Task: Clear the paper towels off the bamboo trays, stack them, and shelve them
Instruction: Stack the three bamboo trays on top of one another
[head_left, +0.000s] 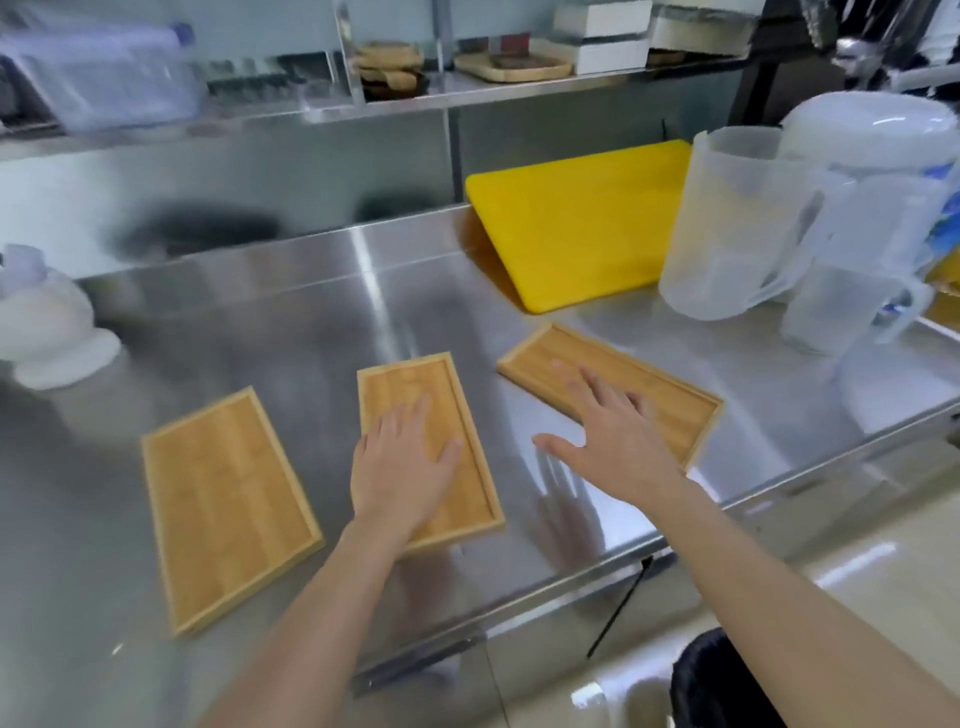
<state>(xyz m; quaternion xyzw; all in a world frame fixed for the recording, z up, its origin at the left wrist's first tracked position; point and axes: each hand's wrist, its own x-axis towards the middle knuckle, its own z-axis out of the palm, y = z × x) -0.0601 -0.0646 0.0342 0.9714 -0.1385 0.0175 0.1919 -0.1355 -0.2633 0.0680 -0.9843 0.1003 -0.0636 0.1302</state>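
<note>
Three bamboo trays lie side by side on the steel counter, all bare with no paper towel on them. The left tray (223, 504) is untouched. My left hand (402, 465) rests flat, fingers spread, on the middle tray (452, 410). My right hand (613, 431) hovers open with spread fingers over the near end of the right tray (670, 395), which lies at an angle. Neither hand holds anything. A steel shelf (519, 88) runs above the counter at the back.
A yellow cutting board (582, 228) leans against the back wall. Two clear plastic pitchers (737, 223) and a white container (872, 135) crowd the right. A white object (47, 322) sits at the left edge. A black bin (722, 680) stands on the floor.
</note>
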